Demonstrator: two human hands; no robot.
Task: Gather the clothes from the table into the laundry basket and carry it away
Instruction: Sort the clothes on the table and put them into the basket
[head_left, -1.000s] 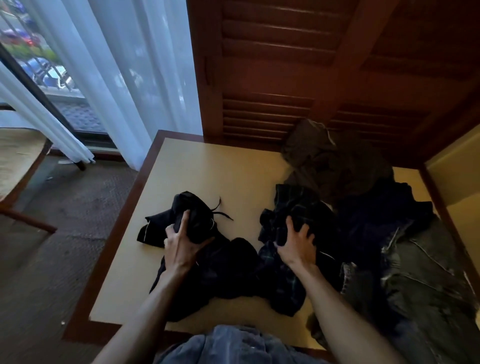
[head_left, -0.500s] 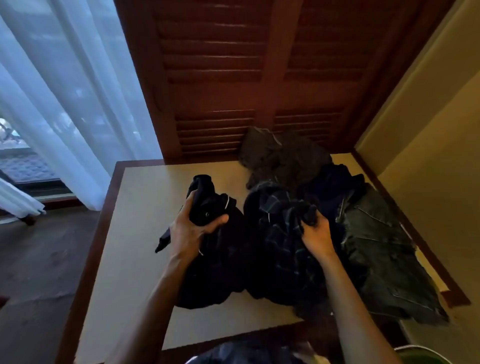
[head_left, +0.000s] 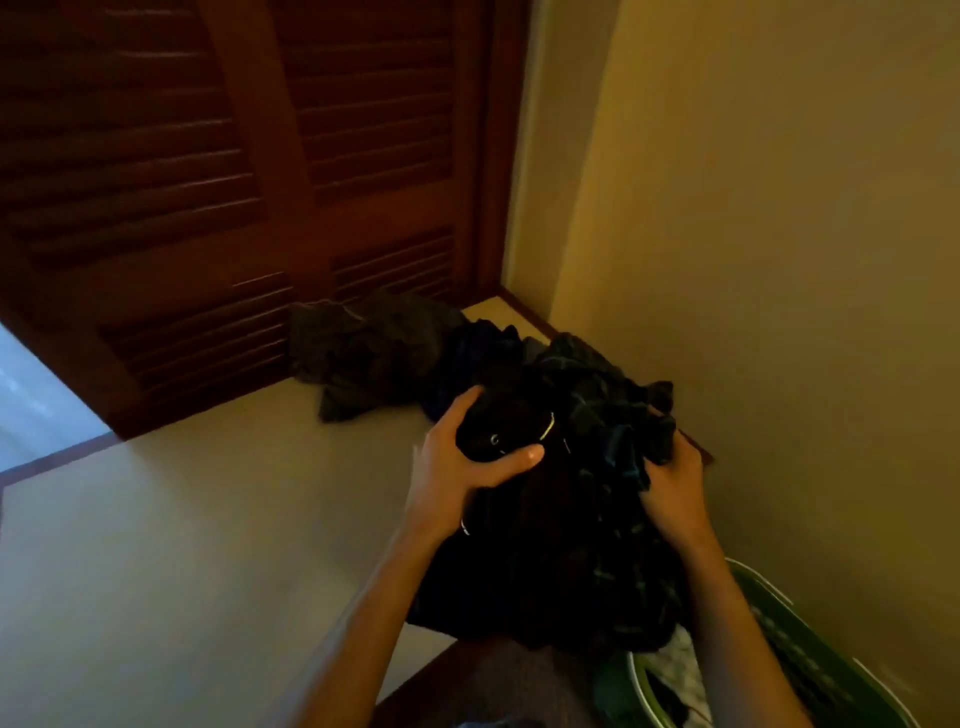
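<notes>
I hold a bundle of dark clothes (head_left: 566, 545) lifted off the table's right side, hanging down over the table edge. My left hand (head_left: 462, 457) grips a black garment at the bundle's top left. My right hand (head_left: 672, 483) clutches dark plaid cloth on its right. Just below and to the right stands the green laundry basket (head_left: 779, 597) with a pale rim, some cloth inside it, partly hidden by my right forearm. More clothes (head_left: 374, 348), olive and dark blue, lie piled at the table's far side against the shutters.
The beige table (head_left: 171, 561) with a dark wood border (head_left: 498, 670) fills the left and centre. Brown louvred shutters (head_left: 218, 182) stand behind it. A yellow wall (head_left: 779, 234) runs close along the right, beside the basket. A strip of white curtain (head_left: 31, 395) shows at far left.
Both hands have gathered the dark garments into one bundle and lifted it to the right, off the table top. My view has swung right, showing the basket and the wall.
</notes>
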